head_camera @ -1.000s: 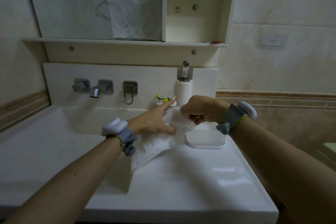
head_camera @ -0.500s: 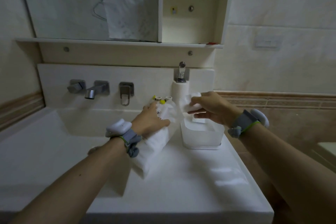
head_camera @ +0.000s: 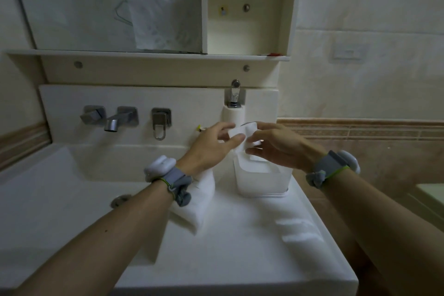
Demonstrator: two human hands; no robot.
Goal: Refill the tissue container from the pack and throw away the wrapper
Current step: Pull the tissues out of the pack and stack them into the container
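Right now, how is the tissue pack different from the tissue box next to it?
The tissue pack is soft and crumpled, and it leans on the counter under the left wrist. The tissue container is stiff with straight sides, and it stands upright. Both hands, left hand and right hand, hold a tissue above the container, not the pack. Both are white.

left hand: fingers pinching | right hand: fingers pinching, both raised

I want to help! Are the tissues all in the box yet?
Not yet. Some white tissue already sits in the clear tissue container. Right now the left hand and right hand both pinch a tissue above it. The tissue pack still lies full-looking on the sink counter, so refilling and binning the wrapper remain.
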